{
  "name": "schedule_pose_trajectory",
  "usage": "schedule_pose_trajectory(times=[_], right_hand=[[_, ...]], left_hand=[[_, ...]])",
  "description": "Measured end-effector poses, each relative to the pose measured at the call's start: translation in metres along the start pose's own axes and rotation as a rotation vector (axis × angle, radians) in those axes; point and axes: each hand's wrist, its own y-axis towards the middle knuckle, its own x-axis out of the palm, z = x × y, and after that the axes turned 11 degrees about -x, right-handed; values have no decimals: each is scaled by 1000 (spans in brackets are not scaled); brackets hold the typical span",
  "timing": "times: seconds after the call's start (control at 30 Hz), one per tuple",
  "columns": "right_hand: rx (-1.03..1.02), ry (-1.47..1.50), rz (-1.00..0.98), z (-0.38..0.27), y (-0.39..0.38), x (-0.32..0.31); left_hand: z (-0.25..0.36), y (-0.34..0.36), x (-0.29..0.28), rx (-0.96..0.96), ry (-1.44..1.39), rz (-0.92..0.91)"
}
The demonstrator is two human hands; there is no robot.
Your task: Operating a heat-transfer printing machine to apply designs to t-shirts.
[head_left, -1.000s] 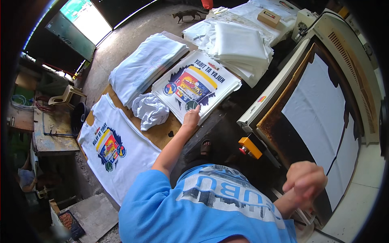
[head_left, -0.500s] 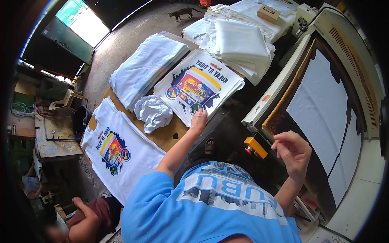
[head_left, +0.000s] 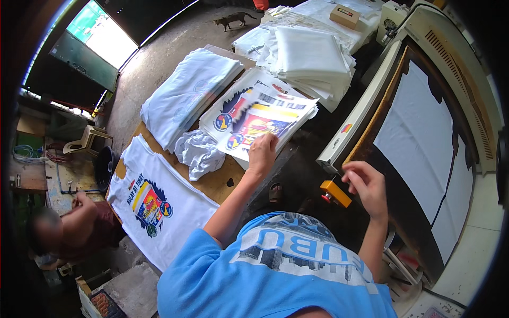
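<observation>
My left hand (head_left: 262, 155) is closed on the near edge of a printed transfer sheet (head_left: 283, 112), which it lifts off a stack of similar sheets (head_left: 212, 129). The sheet carries a colourful mirrored design and looks blurred. My right hand (head_left: 366, 185) is in the air beside the heat press, above a yellow box with a red button (head_left: 335, 194). Its fingers are loosely bent, with nothing visible in them. Left of the stack lie a crumpled white cloth (head_left: 199, 153) and a white T-shirt (head_left: 164, 206) bearing a colourful print.
Folded white shirts (head_left: 191, 95) are piled at the table's far side. White sheets (head_left: 313, 53) and a small cardboard box (head_left: 344, 16) are beyond. The heat press (head_left: 355, 132) stands right, white cloth (head_left: 419, 127) on its dark bed. Another person (head_left: 85, 228) is at left; a cat (head_left: 234, 20) walks behind.
My left hand has raised the top printed sheet off the stack. My right hand has shifted slightly left and up. At left the other person has moved up beside the table.
</observation>
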Motion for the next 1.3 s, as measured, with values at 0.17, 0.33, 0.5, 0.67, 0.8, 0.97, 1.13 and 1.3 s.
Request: schedule_pose_trajectory(times=[0.17,0.33,0.5,0.67,0.8,0.97,1.13,1.3], right_hand=[[591,329,-109,100,-5,41],[613,1110,-111,101,0,62],[338,1437,64,84,21,19],[314,1521,-86,82,18,0],[104,1313,200,79,18,-74],[-392,756,628,71,22,-240],[-337,387,814,105,-18,-348],[126,188,996,192,-80,-384]], left_hand=[[108,15,-65,95,-462,33],[157,12,-91,115,-822,-182],[211,2,-91,217,-1059,-312],[260,7,-76,324,-1128,-183],[296,25,-59,376,-1161,-122],[352,47,-5,503,-1121,-199],[374,53,117,355,-913,-319],[336,27,242,44,-628,-954]])
